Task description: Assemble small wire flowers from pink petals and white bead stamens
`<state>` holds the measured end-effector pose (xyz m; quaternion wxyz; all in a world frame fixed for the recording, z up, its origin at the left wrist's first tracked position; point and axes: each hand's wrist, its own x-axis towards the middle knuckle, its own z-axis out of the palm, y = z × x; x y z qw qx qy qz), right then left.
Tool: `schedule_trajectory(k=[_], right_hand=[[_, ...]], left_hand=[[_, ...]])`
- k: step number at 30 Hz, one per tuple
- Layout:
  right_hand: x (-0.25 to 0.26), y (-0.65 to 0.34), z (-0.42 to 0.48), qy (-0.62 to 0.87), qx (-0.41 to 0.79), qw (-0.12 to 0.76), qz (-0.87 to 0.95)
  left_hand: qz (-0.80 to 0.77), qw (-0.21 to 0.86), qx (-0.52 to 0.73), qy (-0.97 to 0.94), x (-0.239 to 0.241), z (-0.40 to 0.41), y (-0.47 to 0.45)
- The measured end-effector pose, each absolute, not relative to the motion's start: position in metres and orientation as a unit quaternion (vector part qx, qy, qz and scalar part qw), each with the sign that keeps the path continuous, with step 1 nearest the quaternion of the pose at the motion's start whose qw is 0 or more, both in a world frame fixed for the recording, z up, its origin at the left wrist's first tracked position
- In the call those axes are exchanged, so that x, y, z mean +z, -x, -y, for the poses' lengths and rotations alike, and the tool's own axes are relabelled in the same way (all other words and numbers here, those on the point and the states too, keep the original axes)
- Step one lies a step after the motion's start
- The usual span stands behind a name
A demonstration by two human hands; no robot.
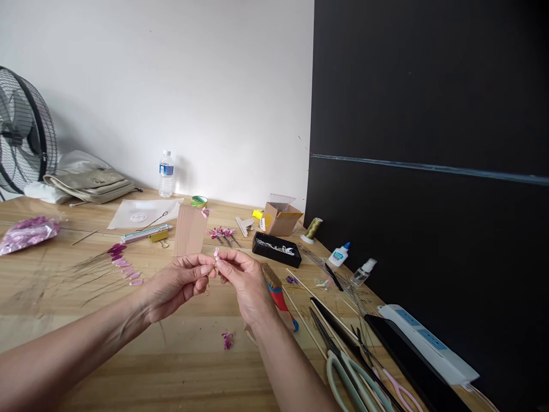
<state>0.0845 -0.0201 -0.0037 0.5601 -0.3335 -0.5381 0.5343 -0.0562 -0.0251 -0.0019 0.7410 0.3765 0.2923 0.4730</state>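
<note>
Bare left forearm (86,337), tendon lines at the wrist (143,309), bare right forearm (285,355), bare fingers (237,257)

Sm. pale-pink petal piece (217,252), pinched abt. upright btwn fingertips of L hand (175,286) & R hand (249,286), pink tip poking up above the grip; thin gold-ish wire (209,283) shows below, nr. L fingertips; middle mostly hidden, exact join unclear.

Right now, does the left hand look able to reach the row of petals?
Probably yes: nothing visible stands between the left hand and the petals, though it is occupied at a small pink piece.
</note>
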Motion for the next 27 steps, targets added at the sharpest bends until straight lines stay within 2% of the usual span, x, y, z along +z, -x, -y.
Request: schedule_trajectory(k=[10, 17, 27], right_hand=[[-0.006, -0.077, 0.024, 0.344, 0.568, 0.567, 0.487], [-0.009, -0.072, 0.025, 0.339, 0.563, 0.536, 0.53], [-0.007, -0.069, 0.03, 0.3, 0.65, 0.53, 0.455]], left_hand=[[-0.277, 0.75, 0.485, -0.353, -0.004, 0.022, 0.059], [-0.253, 0.753, 0.486, -0.363, -0.005, 0.021, 0.062], [-0.254, 0.727, 0.481, -0.419, -0.002, 0.026, 0.056]])
